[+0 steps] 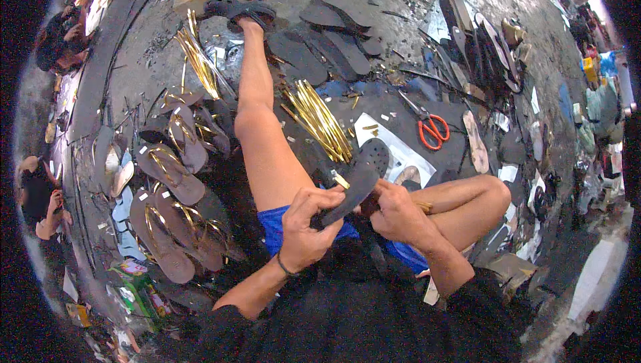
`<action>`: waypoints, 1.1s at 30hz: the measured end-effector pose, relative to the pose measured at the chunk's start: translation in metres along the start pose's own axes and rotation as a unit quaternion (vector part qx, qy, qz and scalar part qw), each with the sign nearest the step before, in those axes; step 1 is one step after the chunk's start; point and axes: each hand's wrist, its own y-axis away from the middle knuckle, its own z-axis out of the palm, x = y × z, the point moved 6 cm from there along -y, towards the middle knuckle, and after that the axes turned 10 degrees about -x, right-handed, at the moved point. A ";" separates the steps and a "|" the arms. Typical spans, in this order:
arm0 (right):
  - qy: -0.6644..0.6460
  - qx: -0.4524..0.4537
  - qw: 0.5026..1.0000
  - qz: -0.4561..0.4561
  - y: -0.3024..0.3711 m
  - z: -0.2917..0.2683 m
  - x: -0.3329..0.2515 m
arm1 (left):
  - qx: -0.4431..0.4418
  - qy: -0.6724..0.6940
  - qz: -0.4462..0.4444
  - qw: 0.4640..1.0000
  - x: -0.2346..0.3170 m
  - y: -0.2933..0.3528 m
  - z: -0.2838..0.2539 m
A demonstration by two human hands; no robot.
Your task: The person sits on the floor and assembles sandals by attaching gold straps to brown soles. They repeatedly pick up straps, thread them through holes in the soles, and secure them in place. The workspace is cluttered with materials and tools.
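My left hand point(310, 221) is closed round a dark sandal sole point(354, 193), which it holds tilted above my lap. A small pale yellow piece point(340, 181) shows by its fingertips. Against the sole's right edge, my right hand point(395, 213) is closed, its fingertips partly hidden. Past that hand a short bit of gold strip point(424, 207) shows; I cannot tell whether it is gripped. A dark shape dotted with holes point(374, 157) overlaps the sole's far end; whether it is a clog behind is unclear. Beyond lies a bundle of gold strips point(319, 122).
Red-handled scissors point(434, 131) lie right of a white sheet point(394, 146). Sandals with gold straps point(175, 176) cluster at left. Dark soles point(334, 42) lie beyond my outstretched leg's clog point(244, 12). More gold strips point(198, 62) lie left of that leg. Another person point(43, 196) sits far left.
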 end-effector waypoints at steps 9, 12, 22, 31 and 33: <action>0.238 0.169 0.956 -0.015 -0.042 -0.025 0.023 | -0.052 -0.096 -0.195 0.975 -0.079 0.014 0.024; 0.398 0.214 0.890 -0.055 -0.057 -0.018 0.029 | -0.025 -0.182 -0.190 0.964 -0.073 0.022 0.030; -0.020 0.247 0.968 0.044 -0.030 -0.016 0.074 | 0.114 0.358 -0.224 0.899 -0.062 -0.042 -0.003; -0.233 0.198 0.951 -0.036 -0.044 -0.029 0.005 | 0.097 0.149 -0.117 0.977 -0.043 -0.049 0.005; -0.144 0.220 0.964 -0.035 -0.038 -0.036 -0.006 | 0.112 0.151 -0.121 0.975 -0.036 -0.049 0.007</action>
